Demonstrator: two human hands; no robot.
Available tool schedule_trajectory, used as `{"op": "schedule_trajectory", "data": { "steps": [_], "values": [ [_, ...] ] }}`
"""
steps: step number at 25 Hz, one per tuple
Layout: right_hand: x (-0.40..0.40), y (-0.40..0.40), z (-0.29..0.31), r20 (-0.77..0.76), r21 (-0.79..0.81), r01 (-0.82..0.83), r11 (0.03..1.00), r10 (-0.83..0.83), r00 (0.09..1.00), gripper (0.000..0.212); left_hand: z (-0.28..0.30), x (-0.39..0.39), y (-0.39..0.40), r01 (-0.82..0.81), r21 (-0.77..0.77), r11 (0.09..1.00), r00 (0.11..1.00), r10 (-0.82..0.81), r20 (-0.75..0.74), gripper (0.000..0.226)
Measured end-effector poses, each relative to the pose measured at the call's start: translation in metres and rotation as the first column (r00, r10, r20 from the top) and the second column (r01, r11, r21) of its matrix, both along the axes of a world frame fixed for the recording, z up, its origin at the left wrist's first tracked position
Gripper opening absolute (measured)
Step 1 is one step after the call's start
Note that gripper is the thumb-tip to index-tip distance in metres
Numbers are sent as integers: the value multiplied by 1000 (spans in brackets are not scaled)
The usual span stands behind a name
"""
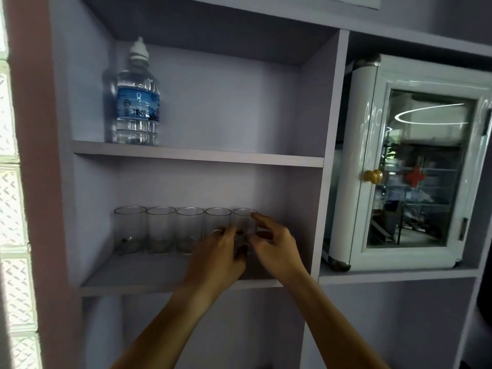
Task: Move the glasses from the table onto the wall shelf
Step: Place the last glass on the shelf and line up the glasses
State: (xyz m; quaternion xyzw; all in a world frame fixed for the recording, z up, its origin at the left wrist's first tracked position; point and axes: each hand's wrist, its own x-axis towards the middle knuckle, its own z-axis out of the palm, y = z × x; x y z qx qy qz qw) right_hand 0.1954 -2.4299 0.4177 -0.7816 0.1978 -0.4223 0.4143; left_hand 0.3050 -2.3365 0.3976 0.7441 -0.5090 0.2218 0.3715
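Observation:
Several clear glasses stand upright in a row at the back of the lower wall shelf (138, 280). The leftmost glass (130, 230) is near the left wall; the rightmost glass (242, 221) stands at the end of the row. My left hand (221, 251) and my right hand (274, 243) reach in from below and sit on either side of the rightmost glass, fingers curled around its lower part. Whether the fingers grip it or only touch it is unclear. The table is out of view.
A water bottle (138, 102) with a blue label stands on the upper shelf (213, 155). To the right, a white cabinet with a glass door (415, 166) and a round knob (373, 176) fills the neighbouring compartment. A glass-block window (10, 209) runs down the left edge.

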Motion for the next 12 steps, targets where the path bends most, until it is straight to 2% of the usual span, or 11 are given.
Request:
{"op": "schedule_trajectory", "data": {
  "steps": [3, 7, 10, 12],
  "values": [
    [6, -1, -2, 14, -16, 25, 1000, -25, 1000, 42, 0, 3, 2, 15, -2, 1000, 1000, -15, -15, 34],
    [11, 0, -3, 22, -58, 70, 996, -69, 997, 47, 2, 16, 23, -14, -46, 999, 999, 16, 38, 24],
    [17, 7, -7, -27, -158, 140, 978, -146, 989, 56, 3, 37, 47, -157, -122, 980, 974, 174, 144, 30],
    [24, 18, -12, -130, -340, 160, 927, -215, 968, 68, 1, 52, 64, -301, -123, 946, 922, 321, 217, 42]
  ]
}}
